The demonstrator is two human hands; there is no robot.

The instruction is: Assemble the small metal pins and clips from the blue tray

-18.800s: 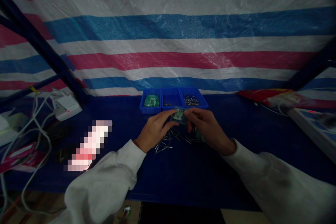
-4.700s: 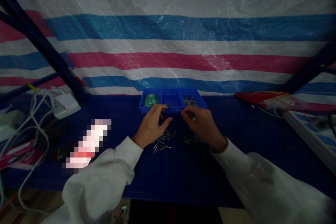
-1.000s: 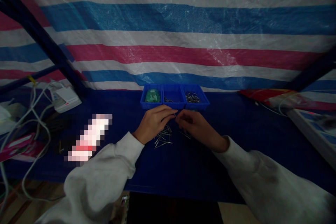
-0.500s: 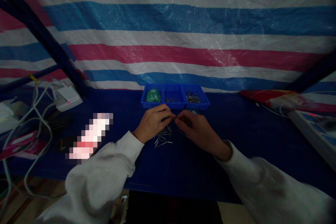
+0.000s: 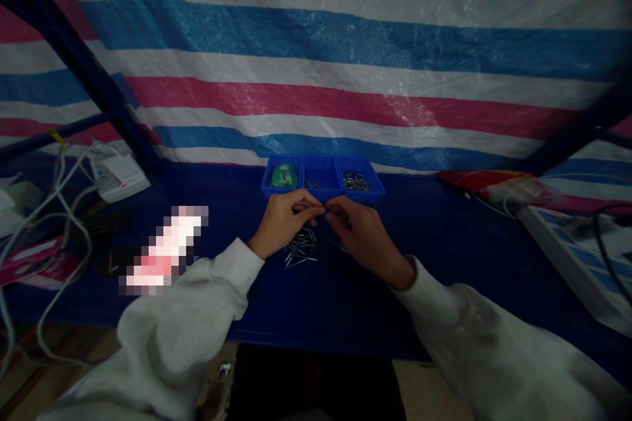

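Observation:
My left hand [image 5: 285, 218] and my right hand [image 5: 368, 237] meet fingertip to fingertip just in front of a blue three-compartment tray [image 5: 320, 193]. Both are closed in a pinch; whatever lies between the fingers is too small and dark to make out. Below the left fingers, a loose pile of thin silvery metal pins [image 5: 300, 251] lies on the blue tabletop [image 5: 296, 306]. A few more pins show beside the right hand, partly covered by it. The tray holds a green bundle [image 5: 285, 175] on the left, a few metal pieces in the middle and many small metal parts [image 5: 354, 180] on the right.
At the left are tangled white cables [image 5: 74, 210], a white box-shaped device [image 5: 121, 177], a pink packet [image 5: 42, 263] and a pixelated bright object [image 5: 165, 250]. A red packet [image 5: 474, 184] and a white-and-blue box [image 5: 577, 263] are at the right. Striped sheeting [image 5: 320, 66] hangs behind.
The right hand's fingertips have come closer against the left's, both still pinched. The whole view has shifted slightly, so the tray and pins appear a little further left.

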